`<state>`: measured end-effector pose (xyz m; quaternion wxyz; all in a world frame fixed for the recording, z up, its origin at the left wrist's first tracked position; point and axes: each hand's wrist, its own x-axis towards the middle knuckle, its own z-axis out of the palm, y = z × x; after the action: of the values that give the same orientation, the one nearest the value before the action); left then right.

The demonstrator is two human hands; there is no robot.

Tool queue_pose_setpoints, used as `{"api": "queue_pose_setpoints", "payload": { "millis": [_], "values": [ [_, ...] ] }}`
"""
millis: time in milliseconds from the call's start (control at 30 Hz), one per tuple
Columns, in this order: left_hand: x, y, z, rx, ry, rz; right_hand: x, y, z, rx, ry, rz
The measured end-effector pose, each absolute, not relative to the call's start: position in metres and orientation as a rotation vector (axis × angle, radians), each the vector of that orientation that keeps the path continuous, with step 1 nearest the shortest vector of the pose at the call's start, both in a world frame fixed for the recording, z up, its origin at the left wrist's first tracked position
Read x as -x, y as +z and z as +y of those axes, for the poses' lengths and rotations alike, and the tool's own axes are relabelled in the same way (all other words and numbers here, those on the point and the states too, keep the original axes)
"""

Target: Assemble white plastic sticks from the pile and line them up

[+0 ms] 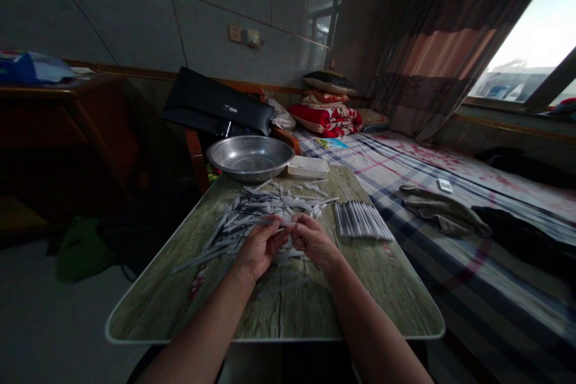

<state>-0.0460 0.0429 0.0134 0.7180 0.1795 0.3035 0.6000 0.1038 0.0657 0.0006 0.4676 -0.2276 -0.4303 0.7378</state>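
Pale slim piece (pixel 286 224) held just above the near edge of the loose pile (pixel 252 211), mid-table (pixel 382 300). Left hand (pixel 261 246): grip pinched on its left end, between thumb and fingers. Right hand (pixel 315 241): grip clamped on its right end. Piece bridges the two sets of fingertips; long axis runs left to right, roughly level. Which end is the tip cannot be told. Row of pens (pixel 362 220) lies right of the right hand, their long axes near to far.

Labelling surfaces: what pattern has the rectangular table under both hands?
The rectangular table has greenish-brown wood-grain patterning; best in head view.
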Motion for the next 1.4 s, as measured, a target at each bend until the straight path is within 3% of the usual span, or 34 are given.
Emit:
{"api": "queue_pose_setpoints", "payload": {
  "millis": [133,300,400,767,1400],
  "values": [
    [0.048,0.016,0.045,-0.305,1.339,0.632,-0.112,-0.006,0.077,0.729,1.555,-1.053],
    [0.053,0.022,0.047,-0.235,1.372,0.548,-0.131,-0.018,0.093,1.370,0.595,-1.360],
    [0.055,0.022,0.048,-0.203,1.388,0.555,-0.135,-0.019,0.095,1.580,0.274,-1.668],
    [0.052,0.019,0.046,-0.224,1.382,0.608,-0.124,-0.028,0.101,1.782,0.174,-2.164],
    [0.055,0.018,0.046,-0.216,1.369,0.620,-0.123,-0.029,0.103,1.844,0.141,-2.110]
  ]
}}
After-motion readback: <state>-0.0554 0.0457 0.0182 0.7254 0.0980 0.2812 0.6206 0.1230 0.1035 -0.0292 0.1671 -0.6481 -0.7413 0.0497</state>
